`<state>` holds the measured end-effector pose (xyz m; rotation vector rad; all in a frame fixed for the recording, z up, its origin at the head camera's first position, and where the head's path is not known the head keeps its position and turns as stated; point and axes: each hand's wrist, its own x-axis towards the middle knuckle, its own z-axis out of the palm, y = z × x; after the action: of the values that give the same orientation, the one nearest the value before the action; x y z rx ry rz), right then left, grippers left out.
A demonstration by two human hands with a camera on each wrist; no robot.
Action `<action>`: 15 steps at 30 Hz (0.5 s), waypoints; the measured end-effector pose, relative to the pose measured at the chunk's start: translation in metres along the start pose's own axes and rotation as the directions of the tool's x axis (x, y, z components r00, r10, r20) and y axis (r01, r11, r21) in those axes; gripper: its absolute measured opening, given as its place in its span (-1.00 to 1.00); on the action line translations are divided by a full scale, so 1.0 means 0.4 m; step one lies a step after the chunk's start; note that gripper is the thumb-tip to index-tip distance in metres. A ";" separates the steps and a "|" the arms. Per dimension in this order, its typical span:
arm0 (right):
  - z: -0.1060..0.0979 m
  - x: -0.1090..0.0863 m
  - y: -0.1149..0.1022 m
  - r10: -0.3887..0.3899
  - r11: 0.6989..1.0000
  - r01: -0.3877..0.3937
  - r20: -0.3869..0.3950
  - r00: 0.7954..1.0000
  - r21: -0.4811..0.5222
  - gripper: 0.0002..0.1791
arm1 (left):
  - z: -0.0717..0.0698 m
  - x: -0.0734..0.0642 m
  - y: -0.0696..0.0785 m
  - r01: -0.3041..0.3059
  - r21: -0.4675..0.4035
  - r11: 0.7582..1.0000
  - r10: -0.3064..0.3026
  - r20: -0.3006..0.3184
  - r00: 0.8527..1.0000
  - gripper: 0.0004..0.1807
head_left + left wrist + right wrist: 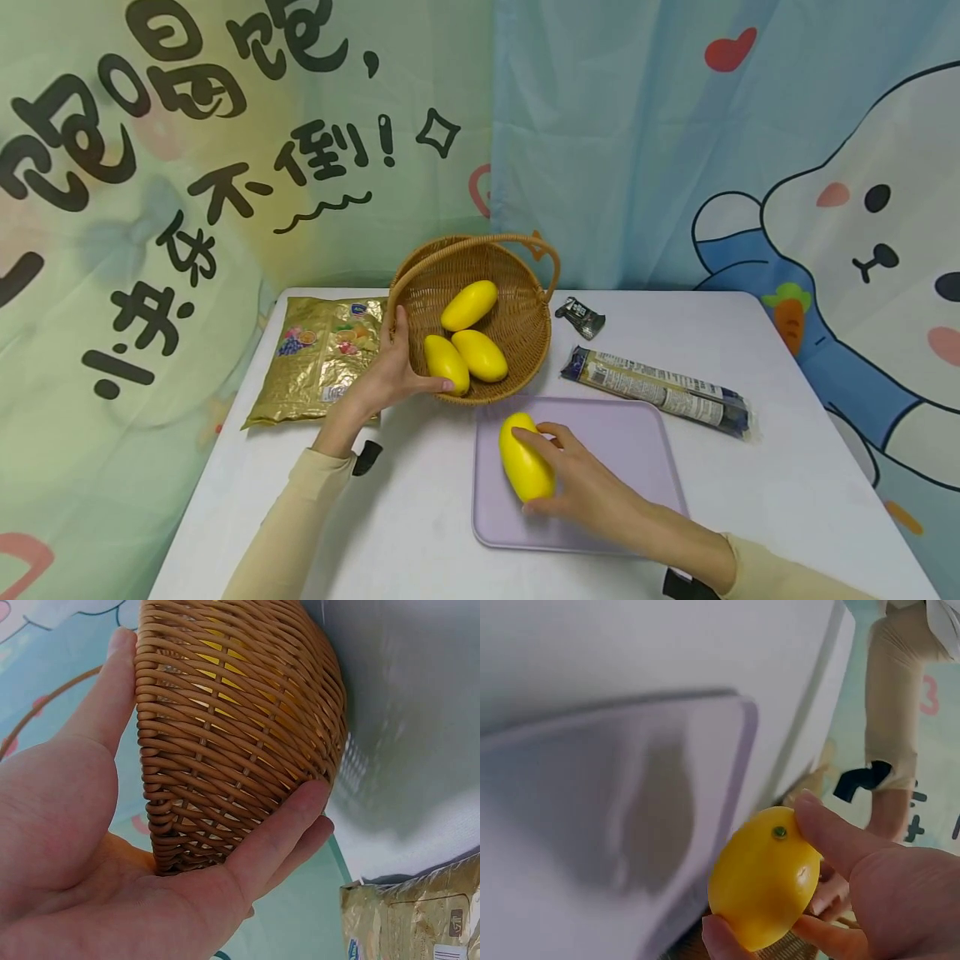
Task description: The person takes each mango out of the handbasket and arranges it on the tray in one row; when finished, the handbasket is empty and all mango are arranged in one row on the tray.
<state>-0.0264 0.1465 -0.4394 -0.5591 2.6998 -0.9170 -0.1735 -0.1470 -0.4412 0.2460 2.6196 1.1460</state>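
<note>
My left hand [392,372] holds the wicker basket [531,329] by its left side, tilted so its inside faces me. In the left wrist view, the thumb lies along the rim while the fingers [281,836] bear against the woven outside. Inside the basket lie three yellow mangoes [469,306]. Above the lilac tray [615,467], my right hand [581,483] grips another yellow mango [523,458] between thumb and fingers. The right wrist view shows this mango [765,881] with a small green stem spot, raised off the tray, which carries its shadow.
A gold snack bag [318,358] lies left of the basket, partly behind the left hand. To the right are a small dark wrapped packet [580,317] and a long clear-and-blue package [660,390]. Printed curtains [600,150] hang behind the white table [420,508].
</note>
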 end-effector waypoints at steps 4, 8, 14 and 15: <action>0.031 0.001 0.008 0.027 0.999 -0.027 0.007 1.000 0.018 -0.02 | 0.000 0.001 -0.002 -0.002 0.001 1.000 0.002 0.000 1.000 0.64; 0.053 0.008 0.011 0.042 0.999 -0.042 0.001 0.999 0.022 -0.01 | 0.001 0.002 -0.003 -0.002 -0.006 1.000 0.002 -0.004 1.000 0.63; 0.070 0.017 0.008 0.046 0.998 -0.045 -0.018 0.999 0.031 0.01 | 0.001 0.000 -0.003 0.000 -0.017 1.000 0.000 -0.003 1.000 0.62; 0.072 0.018 0.008 0.046 0.998 -0.046 -0.018 0.999 0.034 0.01 | 0.001 -0.001 -0.003 -0.001 -0.016 1.000 0.001 -0.002 1.000 0.62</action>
<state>-0.0239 0.1302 -0.4644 -0.4818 2.6967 -0.9589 -0.1732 -0.1475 -0.4422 0.2425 2.6116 1.1674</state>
